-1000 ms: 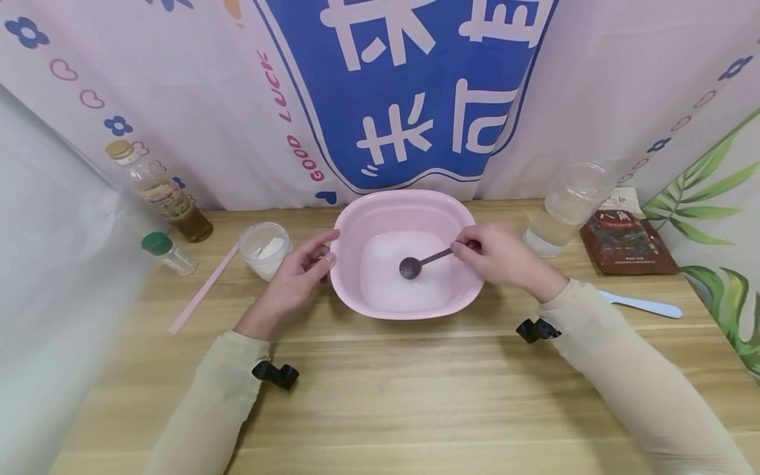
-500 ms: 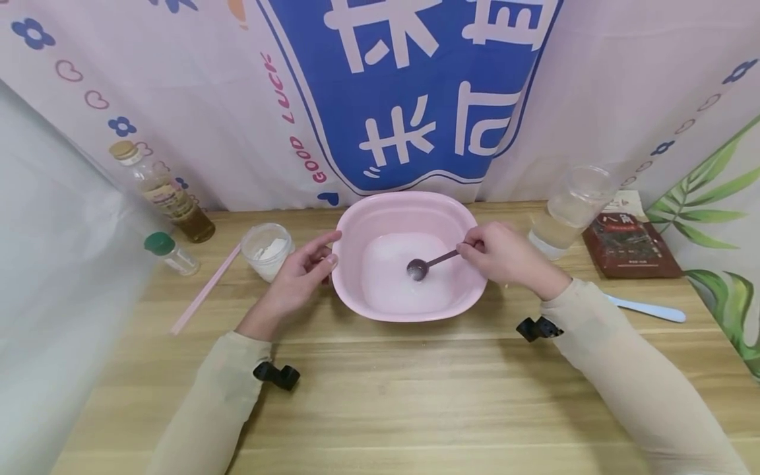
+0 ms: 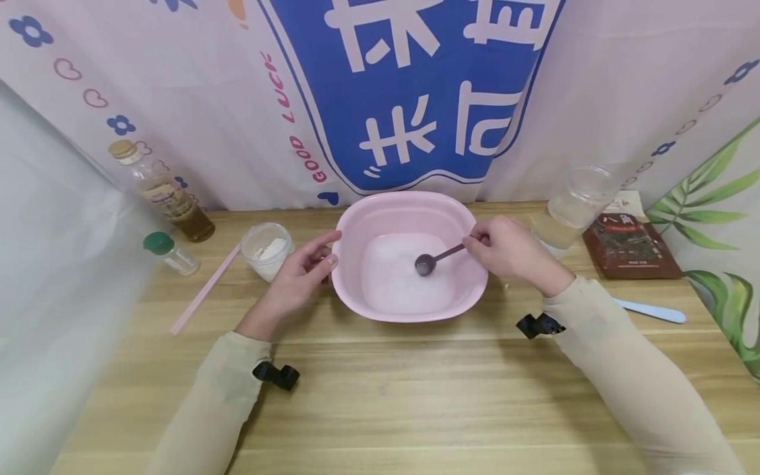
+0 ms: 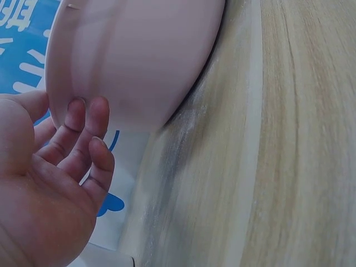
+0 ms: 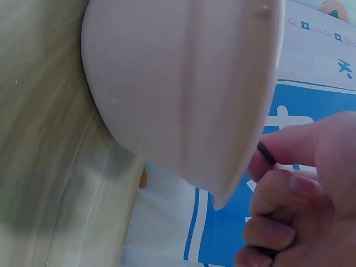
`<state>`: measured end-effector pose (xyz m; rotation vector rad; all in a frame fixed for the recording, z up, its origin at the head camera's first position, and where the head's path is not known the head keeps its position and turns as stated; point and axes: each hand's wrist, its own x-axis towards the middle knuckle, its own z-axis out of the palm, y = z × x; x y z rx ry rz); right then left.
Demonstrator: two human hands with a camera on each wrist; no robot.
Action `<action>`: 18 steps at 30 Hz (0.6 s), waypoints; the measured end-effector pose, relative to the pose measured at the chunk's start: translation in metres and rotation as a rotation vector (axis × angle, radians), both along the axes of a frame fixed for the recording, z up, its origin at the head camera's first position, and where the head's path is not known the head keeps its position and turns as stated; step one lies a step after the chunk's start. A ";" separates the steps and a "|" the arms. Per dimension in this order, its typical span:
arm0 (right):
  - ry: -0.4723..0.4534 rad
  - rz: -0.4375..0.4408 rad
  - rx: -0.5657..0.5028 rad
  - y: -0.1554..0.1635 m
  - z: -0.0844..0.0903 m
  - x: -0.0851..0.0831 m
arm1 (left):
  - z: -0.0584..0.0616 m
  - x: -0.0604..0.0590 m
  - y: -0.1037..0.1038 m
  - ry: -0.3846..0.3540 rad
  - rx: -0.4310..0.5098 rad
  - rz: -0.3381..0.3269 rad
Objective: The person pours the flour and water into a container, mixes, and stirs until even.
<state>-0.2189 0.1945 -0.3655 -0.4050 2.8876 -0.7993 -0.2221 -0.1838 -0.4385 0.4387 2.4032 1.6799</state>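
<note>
Jutting from right grip, spoon over basin

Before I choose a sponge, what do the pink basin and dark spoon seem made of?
Pink basin: probably plastic, smooth, softly shiny, given its even color and rounded rim. Dark spoon: perhaps plastic, slightly shiny, uniformly brown; coated metal is possible.

Spoon: handle partly hidden within right hand. Basin, above fingers of left hand: cropped by top edge. Packet, right of right fingers: smallest print illegible.
</note>
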 end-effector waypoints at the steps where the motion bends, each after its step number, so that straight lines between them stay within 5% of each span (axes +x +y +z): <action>1: -0.004 -0.002 -0.002 0.000 0.001 0.001 | 0.000 0.000 0.000 -0.001 0.003 0.000; 8: -0.031 0.040 -0.079 -0.009 -0.003 0.000 | 0.001 0.000 0.001 -0.003 0.008 -0.004; 18: 0.029 -0.017 0.002 -0.018 -0.008 -0.004 | 0.000 0.000 0.000 0.000 0.013 -0.004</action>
